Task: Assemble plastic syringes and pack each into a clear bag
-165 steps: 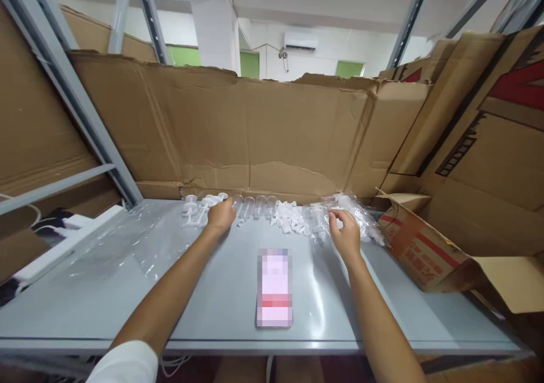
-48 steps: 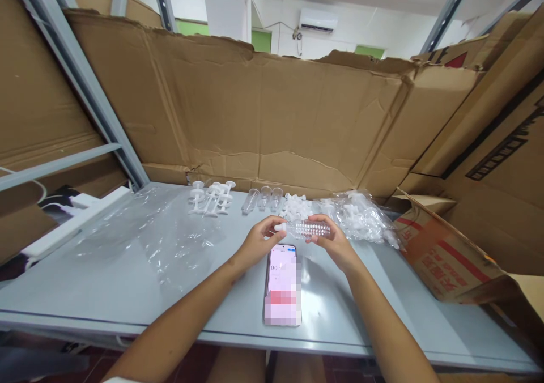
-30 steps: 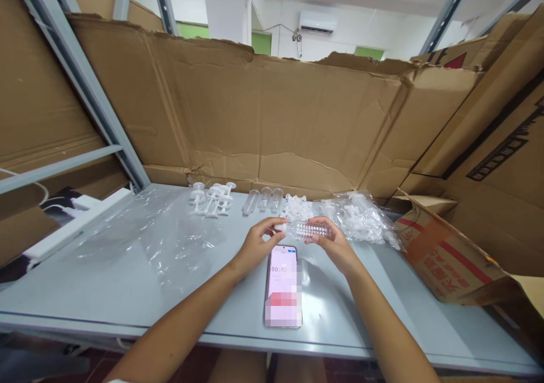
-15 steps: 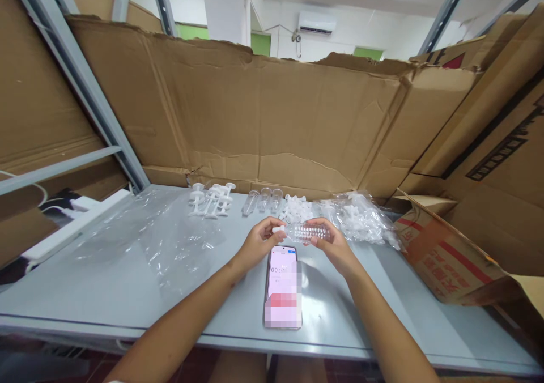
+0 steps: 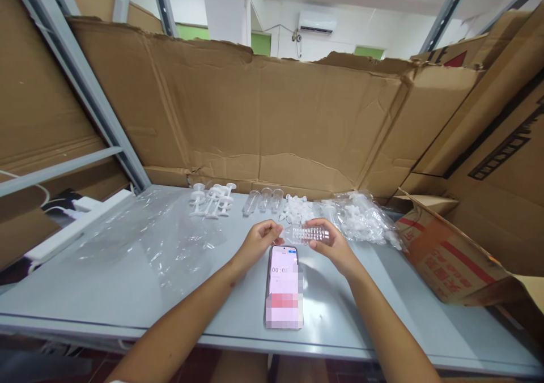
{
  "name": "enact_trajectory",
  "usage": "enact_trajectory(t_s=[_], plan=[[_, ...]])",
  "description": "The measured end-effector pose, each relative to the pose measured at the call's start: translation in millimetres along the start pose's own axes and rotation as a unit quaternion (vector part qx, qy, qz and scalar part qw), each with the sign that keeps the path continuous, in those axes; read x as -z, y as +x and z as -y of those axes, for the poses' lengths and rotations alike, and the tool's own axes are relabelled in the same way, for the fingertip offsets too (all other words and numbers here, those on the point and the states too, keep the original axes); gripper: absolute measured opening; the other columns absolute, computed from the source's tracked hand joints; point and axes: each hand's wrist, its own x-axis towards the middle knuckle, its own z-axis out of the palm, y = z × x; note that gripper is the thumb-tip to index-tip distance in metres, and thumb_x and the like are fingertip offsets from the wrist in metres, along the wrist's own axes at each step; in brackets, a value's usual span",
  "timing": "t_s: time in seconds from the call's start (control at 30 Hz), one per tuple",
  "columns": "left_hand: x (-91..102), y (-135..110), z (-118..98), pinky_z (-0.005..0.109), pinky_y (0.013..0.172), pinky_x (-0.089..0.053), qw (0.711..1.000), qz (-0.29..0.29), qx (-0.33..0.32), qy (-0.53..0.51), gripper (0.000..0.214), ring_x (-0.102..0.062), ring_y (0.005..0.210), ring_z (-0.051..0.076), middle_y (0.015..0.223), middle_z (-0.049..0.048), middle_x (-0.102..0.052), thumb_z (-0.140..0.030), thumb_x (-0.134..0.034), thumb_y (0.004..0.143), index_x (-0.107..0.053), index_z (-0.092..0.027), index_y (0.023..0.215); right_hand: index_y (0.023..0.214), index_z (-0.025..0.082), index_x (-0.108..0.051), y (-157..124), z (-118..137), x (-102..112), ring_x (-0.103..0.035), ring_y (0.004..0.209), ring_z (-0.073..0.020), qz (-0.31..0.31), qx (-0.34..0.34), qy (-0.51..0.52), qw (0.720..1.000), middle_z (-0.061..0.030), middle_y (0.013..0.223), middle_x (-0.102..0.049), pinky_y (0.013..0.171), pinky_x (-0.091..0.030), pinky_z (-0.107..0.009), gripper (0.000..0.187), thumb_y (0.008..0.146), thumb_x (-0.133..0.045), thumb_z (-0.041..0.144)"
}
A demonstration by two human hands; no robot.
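A clear ribbed plastic bottle (image 5: pixel 308 233) lies sideways in the air, above the top of a phone. My right hand (image 5: pixel 329 241) is closed round its wider right end, thumb in front and fingers behind. At the narrow left end, my left hand (image 5: pixel 264 237) pinches a small white cap with thumb and fingertips. Most of that cap is hidden by the fingers. Just behind the hands lies a heap of small white plastic pieces (image 5: pixel 296 207). Stacks of clear plastic cups (image 5: pixel 266 199) lie to the left of the heap.
A phone (image 5: pixel 284 281) showing a timer lies in front of me on the grey table (image 5: pixel 229 315). White disc-ended plastic parts (image 5: pixel 212 199) and a clear plastic sheet (image 5: pixel 165 247) are at left. A bag of white pieces (image 5: pixel 365 218) and a cardboard box (image 5: pixel 450 252) sit at right. Cardboard (image 5: pixel 263 111) walls the back.
My left fingers have shifted slightly on the white cap, and less of it shows. The right hand keeps its hold on the bottle, almost unmoved.
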Motion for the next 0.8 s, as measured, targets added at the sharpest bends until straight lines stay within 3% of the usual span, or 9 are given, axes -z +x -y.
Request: enact_trajectory(t_s=[0.17,0.33,0.5,0.8], plan=[[0.8,1,3,0.024,0.063,-0.039,1.000,0.017,0.022,0.004,0.035,-0.053,0.060,0.012,0.060,0.0006,-0.059,-0.045,-0.046,0.082,-0.052,-0.015,0.065,0.099,0.025,-0.054,0,4,-2,-0.055,0.097,-0.0205,0.010,0.002,-0.035,0.999,-0.0049,0.106,-0.053,0.083,-0.048,-0.036,0.031,0.071,-0.067,0.031],[1.4,2,5,0.024,0.064,-0.039,1.000,0.007,0.026,-0.004,0.034,-0.053,0.060,0.012,0.060,0.0007,-0.061,-0.046,-0.050,0.079,-0.052,-0.015,0.064,0.100,0.025,-0.053,0,7,-2,-0.056,0.095,-0.0207,0.005,0.006,-0.058,0.998,-0.0052,0.106,-0.055,0.082,-0.047,-0.035,0.033,0.071,-0.067,0.032],[0.0,2,7,0.027,0.066,-0.041,0.996,0.009,0.082,-0.047,0.041,-0.055,0.057,0.014,0.052,0.0008,-0.057,-0.053,-0.046,0.078,-0.054,-0.015,0.064,0.102,0.025,-0.053,0,6,-2,-0.055,0.098,-0.0213,0.017,0.029,-0.080,0.996,-0.0052,0.106,-0.055,0.083,-0.047,-0.036,0.033,0.072,-0.066,0.031],[1.7,6,11,0.024,0.060,-0.039,0.997,-0.027,0.066,-0.025,0.038,-0.052,0.055,0.011,0.055,-0.0002,-0.057,-0.052,-0.048,0.077,-0.054,-0.015,0.069,0.108,0.025,-0.051,-2,-3,-8,-0.048,0.110,-0.0240,-0.007,0.141,-0.215,0.966,-0.0081,0.113,-0.051,0.092,-0.041,-0.040,0.033,0.077,-0.061,0.026]])
